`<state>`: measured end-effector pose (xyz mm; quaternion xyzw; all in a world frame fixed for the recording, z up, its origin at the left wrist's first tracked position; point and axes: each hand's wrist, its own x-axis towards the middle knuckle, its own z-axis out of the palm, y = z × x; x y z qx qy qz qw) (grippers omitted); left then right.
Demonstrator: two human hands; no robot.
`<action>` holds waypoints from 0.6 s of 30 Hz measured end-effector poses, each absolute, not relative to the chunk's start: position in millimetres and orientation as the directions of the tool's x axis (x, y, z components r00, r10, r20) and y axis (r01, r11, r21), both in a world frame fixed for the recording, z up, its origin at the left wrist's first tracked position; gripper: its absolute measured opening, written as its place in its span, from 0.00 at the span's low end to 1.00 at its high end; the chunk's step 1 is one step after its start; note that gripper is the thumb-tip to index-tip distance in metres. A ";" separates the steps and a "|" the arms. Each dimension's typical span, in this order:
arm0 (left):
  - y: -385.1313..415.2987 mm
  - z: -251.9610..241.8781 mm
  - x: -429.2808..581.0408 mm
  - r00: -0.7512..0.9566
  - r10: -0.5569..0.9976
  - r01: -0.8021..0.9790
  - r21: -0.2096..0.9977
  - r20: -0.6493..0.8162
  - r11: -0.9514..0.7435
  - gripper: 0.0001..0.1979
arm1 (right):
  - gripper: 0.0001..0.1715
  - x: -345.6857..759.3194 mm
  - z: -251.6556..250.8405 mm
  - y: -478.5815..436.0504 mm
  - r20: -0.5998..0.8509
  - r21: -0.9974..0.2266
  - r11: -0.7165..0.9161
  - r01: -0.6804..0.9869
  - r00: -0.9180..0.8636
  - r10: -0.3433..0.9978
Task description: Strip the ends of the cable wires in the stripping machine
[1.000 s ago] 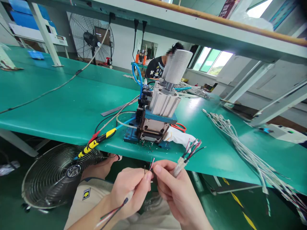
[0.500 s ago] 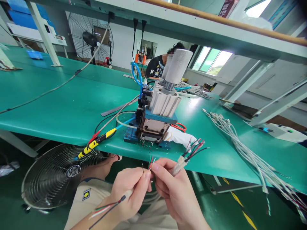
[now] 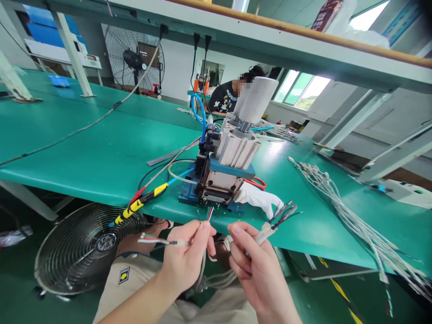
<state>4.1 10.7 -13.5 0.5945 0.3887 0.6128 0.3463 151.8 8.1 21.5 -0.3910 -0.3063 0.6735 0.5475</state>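
My left hand (image 3: 185, 255) is closed on a cable whose thin coloured wires (image 3: 209, 214) stick up between thumb and forefinger. Another wire end (image 3: 157, 240), with white, green and red strands, pokes out on the left side of that hand. Closed around several grey cables is my right hand (image 3: 251, 258); their stripped ends fan out as red, black and green wires (image 3: 285, 215) past a clear sleeve (image 3: 265, 233). Just beyond the hands stands a pneumatic bench machine (image 3: 229, 157) with a blue base and knurled grey cylinders. Grey cable lengths (image 3: 219, 279) hang down over the lap.
A bundle of grey cables (image 3: 332, 202) lies on the green table (image 3: 111, 153) to the right. White cloth (image 3: 258, 198) rests beside the machine. Below the table's left edge is a floor fan (image 3: 84, 252). A person (image 3: 226, 96) sits across the table.
My hands have moved apart, and the right fingers have left the small wires. My left hand has brought these wires up nearer to the machine. The view has shifted slightly.
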 end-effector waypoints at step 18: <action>52.1 6.3 18.4 -0.202 0.957 -0.118 0.965 0.209 -0.236 0.20 | 0.25 152.6 4.0 0.0 -0.258 -0.831 -0.299 -0.468 -0.151 0.954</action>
